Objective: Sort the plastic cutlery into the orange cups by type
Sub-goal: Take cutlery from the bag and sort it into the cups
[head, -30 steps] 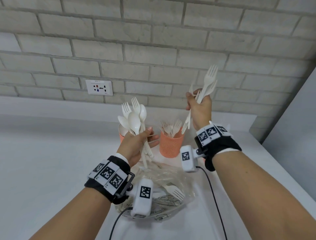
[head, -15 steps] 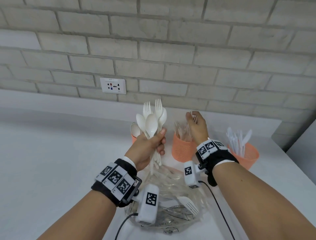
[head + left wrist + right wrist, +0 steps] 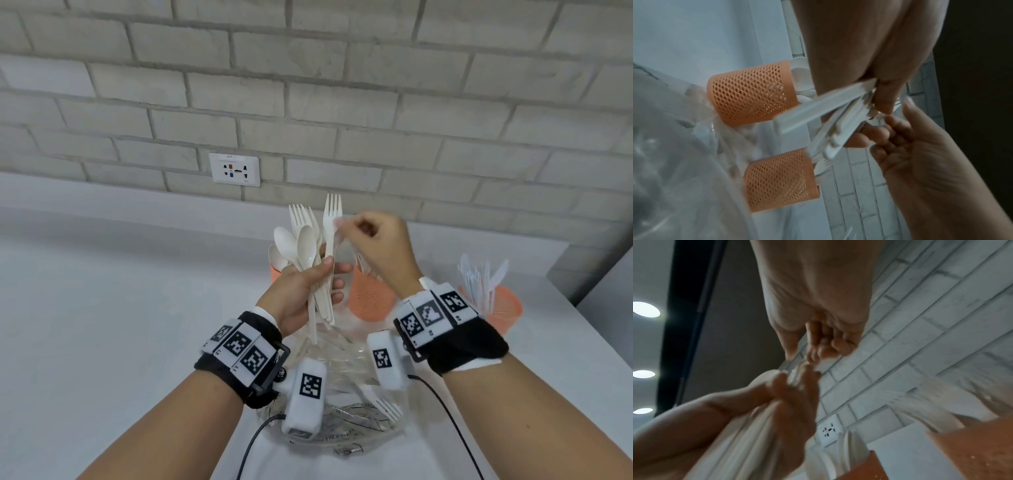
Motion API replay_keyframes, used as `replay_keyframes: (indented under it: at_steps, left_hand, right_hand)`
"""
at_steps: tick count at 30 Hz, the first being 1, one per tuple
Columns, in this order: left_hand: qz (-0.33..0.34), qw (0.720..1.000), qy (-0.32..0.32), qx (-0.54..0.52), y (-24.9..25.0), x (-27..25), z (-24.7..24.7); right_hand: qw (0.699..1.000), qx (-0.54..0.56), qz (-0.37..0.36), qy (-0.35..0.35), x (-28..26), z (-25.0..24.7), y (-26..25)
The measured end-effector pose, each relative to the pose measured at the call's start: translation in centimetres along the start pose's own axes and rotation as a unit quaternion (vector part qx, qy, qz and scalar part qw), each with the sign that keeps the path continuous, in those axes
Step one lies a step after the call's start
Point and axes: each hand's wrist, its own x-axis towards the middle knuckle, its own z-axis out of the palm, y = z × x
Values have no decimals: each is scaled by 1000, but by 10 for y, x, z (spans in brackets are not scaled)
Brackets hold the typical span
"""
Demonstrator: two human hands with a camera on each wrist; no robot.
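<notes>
My left hand (image 3: 334,274) grips a bundle of white plastic spoons and forks (image 3: 310,246) by the handles, held upright above the counter. My right hand (image 3: 339,226) reaches across and pinches the tallest fork (image 3: 332,212) just below its tines. Behind the hands stand three orange mesh cups: the left cup (image 3: 275,272) holds spoons, the middle cup (image 3: 368,301) forks, the right cup (image 3: 503,308) knives. In the left wrist view the handles (image 3: 828,113) fan out under my left fingers (image 3: 885,97). The right wrist view shows my right fingertips (image 3: 812,353) meeting the bundle's top.
A crumpled clear plastic bag (image 3: 346,363) lies on the white counter (image 3: 120,325) below my wrists, with a loose fork (image 3: 388,407) in it. A brick wall with a socket (image 3: 234,169) stands behind. A grey panel edges the counter at the far right.
My right hand, which held several forks aloft, lowered them at the middle cup and let go. It has since moved left to the bundle and taken hold of one fork.
</notes>
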Motion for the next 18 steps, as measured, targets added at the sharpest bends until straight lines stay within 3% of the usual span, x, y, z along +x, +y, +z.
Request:
replay_keyframes:
  at_steps: [2,5,9,14,18]
  left_hand:
    - [4,1000,-3,8,0,0,1]
    - [0,999,-38,3,3,-3,3]
    - [-13,998,-64,-15,7,-4,6]
    - [-17,1000,-11,0,6,-2,6]
    - [1,1000,9,4,4,-2,3]
  right_hand:
    - [998,-36,23,-48,-10,10,-4]
    - [996,-69,34,-39,-13,14,-6]
    - [996,-2,84,-32,-12,10,-10]
    - [995,83,42,48,-17,5,-23]
    - [997,69,31,0,-21,0,-26]
